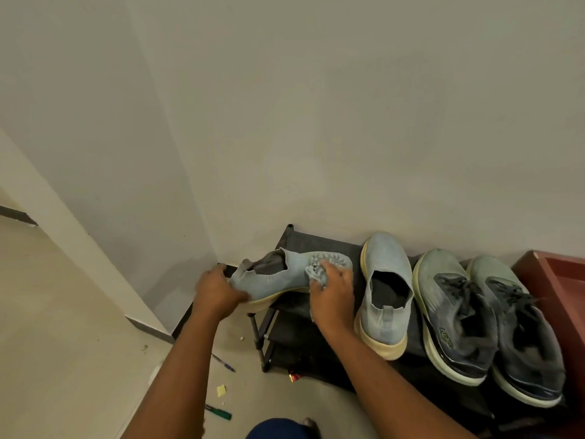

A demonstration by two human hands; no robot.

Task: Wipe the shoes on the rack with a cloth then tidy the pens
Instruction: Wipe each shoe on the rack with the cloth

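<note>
My left hand grips the heel of a light blue knit shoe, holding it tilted on its side above the left end of the black shoe rack. My right hand holds a pale grey cloth against the shoe's upper. Its matching shoe stands upright on the rack's top shelf. To the right sits a pair of dark grey lace-up trainers. A blue pen and a green pen lie on the floor left of the rack.
The rack stands in a corner against a pale wall. A reddish-brown wooden piece borders it on the right. Small scraps, one yellow and one red, lie on the beige floor. My knee shows at the bottom edge.
</note>
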